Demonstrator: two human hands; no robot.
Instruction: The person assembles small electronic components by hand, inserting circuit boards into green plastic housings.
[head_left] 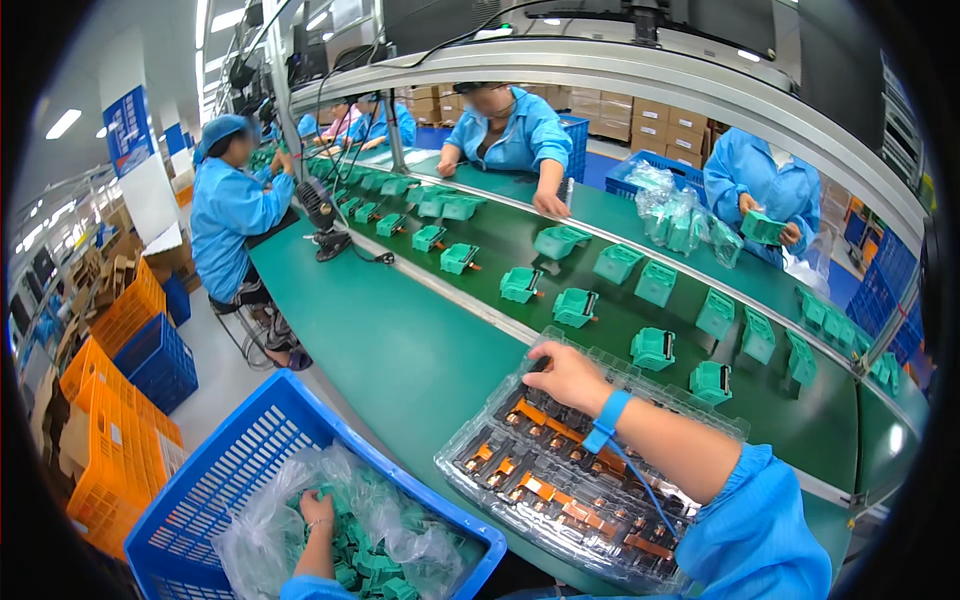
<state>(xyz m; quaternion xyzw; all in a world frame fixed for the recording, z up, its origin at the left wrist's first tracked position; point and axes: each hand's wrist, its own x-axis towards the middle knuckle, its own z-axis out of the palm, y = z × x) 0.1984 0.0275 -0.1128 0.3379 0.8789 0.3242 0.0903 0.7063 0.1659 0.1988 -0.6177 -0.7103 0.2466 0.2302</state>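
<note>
One blue banner with white lettering, too small to read, hangs by a pillar at the upper left. Small pale labels mark the cartons stacked behind the line.

A blue basket stands at the lower left, beside the worktop. Inside it, a clear bag lies open around a heap of green parts. A clear tray lies across the near edge of the belt, partly on the worktop; its compartments hold black parts with orange and copper-coloured pieces. Orange crates and a blue crate stand on the floor at the left.

The left hand is down in the bag, fingers curled among the green parts; whether it grips one cannot be told. The right hand, a blue strap round its wrist, is at the tray's far left corner, thumb and forefinger bent close about a black part; whether they pinch it is unclear.

Green housings stand in rows on the belt, several with black and copper-coloured pieces inside. Across it, a co-worker holds another green housing in both hands.
</note>
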